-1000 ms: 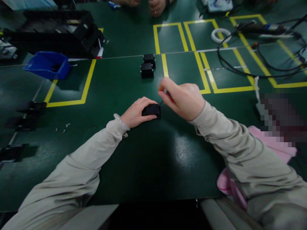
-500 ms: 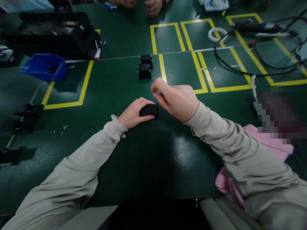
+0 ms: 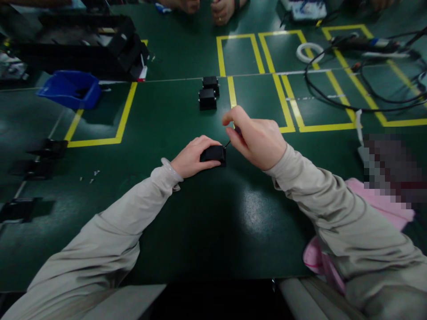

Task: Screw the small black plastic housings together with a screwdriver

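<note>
My left hand (image 3: pixel 193 158) is wrapped round a small black block (image 3: pixel 213 154) on the green table (image 3: pixel 207 222). Just to its right, my right hand (image 3: pixel 255 135) grips a thin dark tool (image 3: pixel 227 144), whose shaft slants down to the block's right end. Most of the tool's handle is hidden by my fingers. Beyond my hands two similar black blocks (image 3: pixel 207 98) stand one behind the other. Several small screws (image 3: pixel 92 181) lie on the table to the left of my left forearm.
A blue bin (image 3: pixel 71 91) and a black rack (image 3: pixel 83 49) stand at the back left; black parts (image 3: pixel 18 209) lie at the left. At the right are a white tape ring (image 3: pixel 310 53), cables and pink cloth (image 3: pixel 380 202). A person's hands (image 3: pixel 223 11) rest at the far edge.
The whole view has shifted, so the table's objects appear slightly farther right. My right hand is a little farther from the block, and more of the tool's shaft shows. My left hand keeps its hold.
</note>
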Available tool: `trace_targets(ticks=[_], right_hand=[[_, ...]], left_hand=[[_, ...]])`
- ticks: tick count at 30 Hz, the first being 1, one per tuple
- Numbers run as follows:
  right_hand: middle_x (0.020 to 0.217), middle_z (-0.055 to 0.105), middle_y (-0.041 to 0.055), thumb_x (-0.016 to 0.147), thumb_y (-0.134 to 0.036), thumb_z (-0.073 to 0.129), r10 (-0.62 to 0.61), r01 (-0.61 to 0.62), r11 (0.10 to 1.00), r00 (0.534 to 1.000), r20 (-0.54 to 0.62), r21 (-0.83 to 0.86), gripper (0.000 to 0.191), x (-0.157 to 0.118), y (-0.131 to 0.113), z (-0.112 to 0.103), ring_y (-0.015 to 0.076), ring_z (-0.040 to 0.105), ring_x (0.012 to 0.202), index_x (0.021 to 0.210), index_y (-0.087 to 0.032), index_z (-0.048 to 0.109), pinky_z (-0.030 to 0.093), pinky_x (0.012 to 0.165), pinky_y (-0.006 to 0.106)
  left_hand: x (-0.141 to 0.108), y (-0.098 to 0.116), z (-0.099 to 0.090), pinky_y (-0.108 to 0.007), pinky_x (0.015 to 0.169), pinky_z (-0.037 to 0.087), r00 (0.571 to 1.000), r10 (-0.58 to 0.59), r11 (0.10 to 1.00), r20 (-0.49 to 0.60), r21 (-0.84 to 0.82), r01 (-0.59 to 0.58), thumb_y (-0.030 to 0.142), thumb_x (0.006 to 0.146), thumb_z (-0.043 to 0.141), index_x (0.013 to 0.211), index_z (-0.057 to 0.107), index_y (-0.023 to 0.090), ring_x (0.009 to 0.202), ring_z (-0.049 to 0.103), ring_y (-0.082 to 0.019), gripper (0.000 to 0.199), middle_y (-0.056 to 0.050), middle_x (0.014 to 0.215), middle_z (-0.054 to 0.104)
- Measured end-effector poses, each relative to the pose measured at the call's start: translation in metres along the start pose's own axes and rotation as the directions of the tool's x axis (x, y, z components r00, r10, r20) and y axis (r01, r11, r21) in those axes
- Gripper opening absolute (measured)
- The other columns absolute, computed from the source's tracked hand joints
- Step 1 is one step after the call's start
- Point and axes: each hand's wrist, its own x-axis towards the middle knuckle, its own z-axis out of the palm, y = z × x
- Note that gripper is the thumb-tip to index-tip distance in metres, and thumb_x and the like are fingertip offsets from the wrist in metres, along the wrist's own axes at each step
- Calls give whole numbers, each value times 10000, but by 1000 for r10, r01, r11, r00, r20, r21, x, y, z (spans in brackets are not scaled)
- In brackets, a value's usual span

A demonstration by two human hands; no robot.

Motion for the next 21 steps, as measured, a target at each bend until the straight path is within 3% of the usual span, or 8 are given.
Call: trace_targets(ticks=[9, 16, 21], right_hand=[[681, 614, 0, 968, -394, 341, 18, -18, 1000, 1000, -5, 8, 337, -1, 3, 0, 125, 549, 585, 1069, -183, 585, 345, 604, 253], [719, 598, 4, 953, -319, 301, 9, -8, 997, 1000, -11, 73, 351, 0, 4, 1, 117, 535, 590, 1134, -169, 562, 386, 630, 253], [682, 577, -9, 957, -369, 337, -22, 25, 995, 999, -35, 97, 340, -1, 4, 2, 112, 520, 573, 1072, -170, 586, 364, 612, 246]], left_hand=[[0, 1, 0, -407, 1015, 420, 1000, -7, 1000, 1, -24, 7, 488, 865, 647, 1228, 579, 197, 1117, 556, -258, 470, -83, 1188, 612], [0, 1, 0, -400, 996, 422, 1000, 0, 1000, -3, -21, 0, 485, 865, 655, 1217, 588, 186, 1111, 563, -258, 467, -88, 1172, 614], [0, -1, 1, -390, 984, 420, 1000, 22, 1000, -13, -14, -22, 487, 867, 659, 1224, 585, 176, 1102, 564, -253, 478, -85, 1165, 613]])
